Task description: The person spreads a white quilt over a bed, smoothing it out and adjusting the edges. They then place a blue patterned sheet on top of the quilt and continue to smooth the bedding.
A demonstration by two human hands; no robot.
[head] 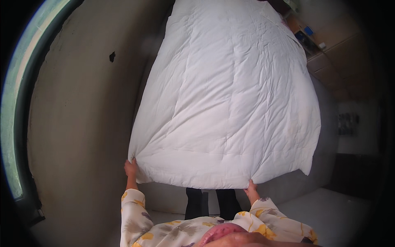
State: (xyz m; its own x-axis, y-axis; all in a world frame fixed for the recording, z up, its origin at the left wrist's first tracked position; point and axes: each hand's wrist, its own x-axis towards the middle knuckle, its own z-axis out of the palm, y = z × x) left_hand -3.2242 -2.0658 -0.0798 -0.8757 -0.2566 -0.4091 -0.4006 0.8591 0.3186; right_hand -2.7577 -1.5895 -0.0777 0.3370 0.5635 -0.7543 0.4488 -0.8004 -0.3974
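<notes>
A large white quilted duvet (222, 102) spreads out in front of me, creased in long diagonal folds. My left hand (130, 167) grips its near left corner, close to the wall. Further right along the same near edge, my right hand (252, 190) pinches the hem, and folds fan up from the grip. The duvet's near right corner hangs free beyond my right hand. Whatever the duvet lies on is mostly hidden beneath it.
A plain wall (74, 108) with a dark hole (112, 56) runs along the left, beside a window (18, 92). Wooden cabinets (342, 61) with a blue object (308, 30) stand at the far right. My dark-trousered legs (228, 202) show below the duvet edge, above pale floor (321, 210).
</notes>
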